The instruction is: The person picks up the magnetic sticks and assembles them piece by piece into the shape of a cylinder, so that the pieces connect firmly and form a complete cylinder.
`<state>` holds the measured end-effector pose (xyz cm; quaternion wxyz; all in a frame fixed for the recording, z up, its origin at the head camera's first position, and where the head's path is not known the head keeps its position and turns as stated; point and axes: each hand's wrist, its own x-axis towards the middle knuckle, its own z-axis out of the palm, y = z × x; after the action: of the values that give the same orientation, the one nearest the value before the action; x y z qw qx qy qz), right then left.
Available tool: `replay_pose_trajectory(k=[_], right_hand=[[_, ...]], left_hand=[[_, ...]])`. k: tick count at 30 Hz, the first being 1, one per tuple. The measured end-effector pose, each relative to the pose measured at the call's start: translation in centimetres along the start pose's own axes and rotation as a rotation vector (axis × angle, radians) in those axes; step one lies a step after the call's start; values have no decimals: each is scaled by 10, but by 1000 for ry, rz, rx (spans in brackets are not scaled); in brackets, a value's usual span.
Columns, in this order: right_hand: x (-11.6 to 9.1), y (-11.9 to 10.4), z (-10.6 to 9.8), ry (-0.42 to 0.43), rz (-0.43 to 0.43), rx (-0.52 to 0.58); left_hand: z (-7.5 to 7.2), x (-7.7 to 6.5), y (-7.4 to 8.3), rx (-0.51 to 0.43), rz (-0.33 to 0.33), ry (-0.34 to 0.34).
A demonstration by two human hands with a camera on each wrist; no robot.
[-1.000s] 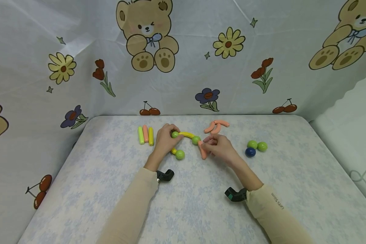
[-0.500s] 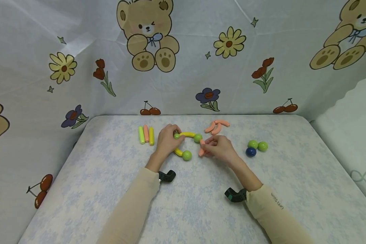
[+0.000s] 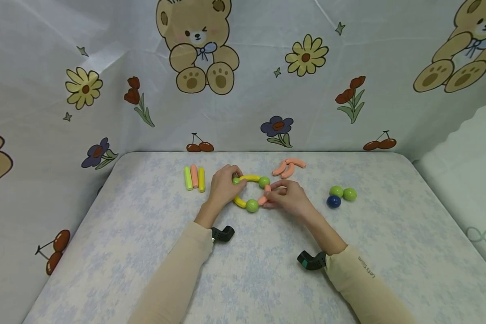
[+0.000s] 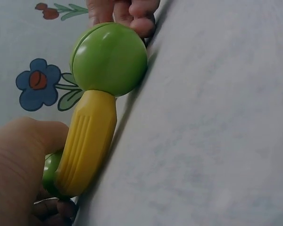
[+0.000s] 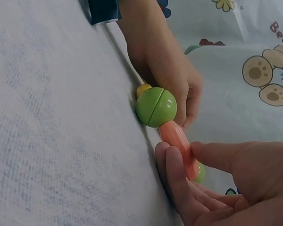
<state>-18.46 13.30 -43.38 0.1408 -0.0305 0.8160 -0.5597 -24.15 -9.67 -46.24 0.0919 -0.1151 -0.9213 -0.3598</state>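
A small ring of green balls and curved rods lies on the table between both hands. My left hand (image 3: 222, 186) pinches the ring's left green ball (image 3: 236, 181), partly covered by the fingers. From that ball run a yellow curved rod (image 3: 249, 178) at the back and another yellow curved rod (image 4: 87, 141) at the front. My right hand (image 3: 290, 198) pinches a pink curved rod (image 5: 176, 135) between thumb and fingers. This pink piece spans from the back green ball (image 3: 264, 182) to the front green ball (image 5: 156, 107), its end right at the front ball.
Three straight sticks (image 3: 194, 177), lime, pink and yellow, lie left of the left hand. Several pink curved rods (image 3: 288, 170) lie behind the right hand. Two green balls (image 3: 349, 194) and a blue ball (image 3: 334, 201) sit to the right. A printed cloth (image 3: 243, 112) hangs behind the table.
The pink curved rod has swung inward with the right hand's fingers, and its free end now meets the front green ball. That ball and its yellow rod have shifted right.
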Motion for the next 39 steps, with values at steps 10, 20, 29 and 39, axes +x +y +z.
replay_pose_trajectory(k=[10, 20, 29, 39], right_hand=[[3, 6, -4, 193, -256, -395], [4, 8, -4, 91, -427, -493], [7, 12, -1, 128, -457, -546], [3, 15, 4, 153, -454, -579]], left_hand=[[-6, 3, -10, -233, 12, -4], [-5, 3, -9, -326, 20, -72], [-7, 2, -1, -270, -9, 16], [-14, 3, 1, -257, 10, -93]])
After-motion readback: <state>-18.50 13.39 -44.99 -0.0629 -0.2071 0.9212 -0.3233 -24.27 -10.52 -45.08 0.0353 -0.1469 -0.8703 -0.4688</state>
